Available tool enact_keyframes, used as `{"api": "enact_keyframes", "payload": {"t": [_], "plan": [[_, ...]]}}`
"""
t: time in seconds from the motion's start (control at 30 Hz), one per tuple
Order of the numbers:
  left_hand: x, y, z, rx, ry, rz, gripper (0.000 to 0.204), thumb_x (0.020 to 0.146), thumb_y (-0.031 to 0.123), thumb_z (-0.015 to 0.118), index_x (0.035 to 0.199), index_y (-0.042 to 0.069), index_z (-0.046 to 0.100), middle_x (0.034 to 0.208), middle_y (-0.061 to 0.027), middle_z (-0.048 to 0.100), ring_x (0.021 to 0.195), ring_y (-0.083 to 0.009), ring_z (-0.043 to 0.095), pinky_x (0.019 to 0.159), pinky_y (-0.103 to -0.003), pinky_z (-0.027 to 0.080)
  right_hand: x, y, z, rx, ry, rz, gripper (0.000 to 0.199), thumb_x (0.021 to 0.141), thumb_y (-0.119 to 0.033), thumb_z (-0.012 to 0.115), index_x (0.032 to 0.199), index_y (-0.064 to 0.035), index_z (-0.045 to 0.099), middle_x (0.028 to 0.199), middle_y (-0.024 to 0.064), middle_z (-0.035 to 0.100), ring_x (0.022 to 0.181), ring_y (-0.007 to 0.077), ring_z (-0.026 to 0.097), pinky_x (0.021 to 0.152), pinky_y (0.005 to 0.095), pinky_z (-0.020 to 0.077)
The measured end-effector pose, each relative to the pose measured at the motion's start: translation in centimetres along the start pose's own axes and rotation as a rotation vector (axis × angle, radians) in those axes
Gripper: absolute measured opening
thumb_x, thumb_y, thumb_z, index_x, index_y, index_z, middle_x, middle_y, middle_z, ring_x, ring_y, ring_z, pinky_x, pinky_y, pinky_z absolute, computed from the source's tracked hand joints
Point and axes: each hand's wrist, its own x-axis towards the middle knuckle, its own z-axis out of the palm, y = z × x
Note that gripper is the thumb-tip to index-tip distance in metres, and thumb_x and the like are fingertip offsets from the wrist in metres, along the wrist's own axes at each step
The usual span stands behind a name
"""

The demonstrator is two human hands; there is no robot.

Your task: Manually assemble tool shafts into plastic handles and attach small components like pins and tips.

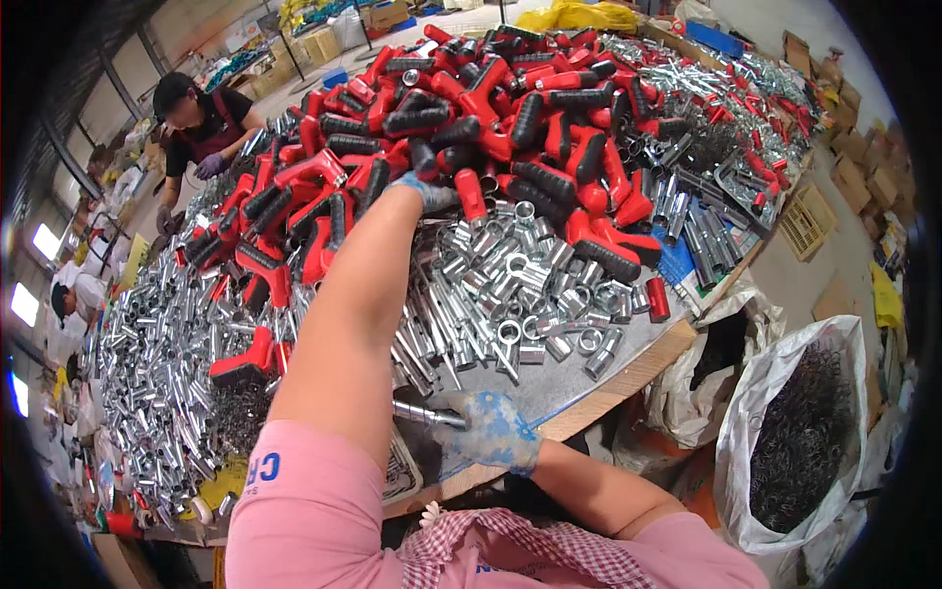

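One metal tube (424, 412), near seven o'clock, is being pinched by the right hand (496, 432); the left hand (435, 194) at eleven, its grip hidden, is resting among heaped red-black handles (456, 133); tugging is risking a slide.

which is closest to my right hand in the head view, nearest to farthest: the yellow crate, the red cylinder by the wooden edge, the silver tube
From your right hand:
1. Silver tube: right at the hand, on its left.
2. Red cylinder: ahead and to the right.
3. Yellow crate: farther off to the right.
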Motion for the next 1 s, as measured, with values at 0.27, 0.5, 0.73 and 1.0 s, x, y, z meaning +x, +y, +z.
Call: {"api": "enact_keyframes", "payload": {"t": [0.27, 0.5, 0.73, 1.0], "plan": [[-3.1, -0.3, -1.6, 0.032, -0.118, -0.049, 0.064, 0.069, 0.053, 0.074, 0.116, 0.011, 0.066, 0.111, -0.0075, 0.068, 0.098, -0.0226, 0.063, 0.088, -0.037, 0.049, -0.2, 0.3, -0.2, 0.096, 0.086, -0.081, 0.044, 0.082, -0.031, 0.069, 0.113, -0.0010, 0.065, 0.092, 0.0206, 0.068, 0.086, 0.0297, 0.068, 0.077, 0.0369, 0.0520], [-9.6, 1.7, -2.8, 0.476, -0.120, -0.073, 0.052, 0.074, 0.049, 0.069, 0.104, 0.007, 0.072, 0.104, -0.0155, 0.070, 0.093, -0.0305, 0.067, 0.084, -0.039, 0.051, -0.5, 0.5, 0.5, 0.050, 0.171, -0.116, 0.040, 0.081, -0.029, 0.069, 0.111, -0.0022, 0.066, 0.093, 0.0213, 0.068, 0.087, 0.0319, 0.068, 0.077, 0.0369, 0.0521], [-21.9, -2.9, -4.4, 0.405, 0.084, 0.101, 0.035, 0.070, 0.027, 0.069, 0.098, 0.006, 0.067, 0.089, -0.0183, 0.066, 0.089, -0.0356, 0.064, 0.080, -0.043, 0.049, -1.0, -0.8, 0.5, -0.016, 0.173, -0.063, 0.041, 0.082, -0.034, 0.066, 0.111, -0.0048, 0.067, 0.099, 0.0205, 0.068, 0.094, 0.0326, 0.066, 0.083, 0.0394, 0.0511], [-29.1, -5.2, -4.1, 0.078, 0.816, 0.069, 0.031, 0.078, 0.006, 0.070, 0.108, 0.004, 0.060, 0.099, -0.0158, 0.068, 0.095, -0.0263, 0.066, 0.081, -0.037, 0.051, -0.2, 1.4, 1.6, -0.136, 0.262, -0.260, 0.041, 0.077, -0.025, 0.070, 0.109, 0.0011, 0.065, 0.095, 0.0220, 0.068, 0.090, 0.0314, 0.067, 0.077, 0.0394, 0.0531]]}}
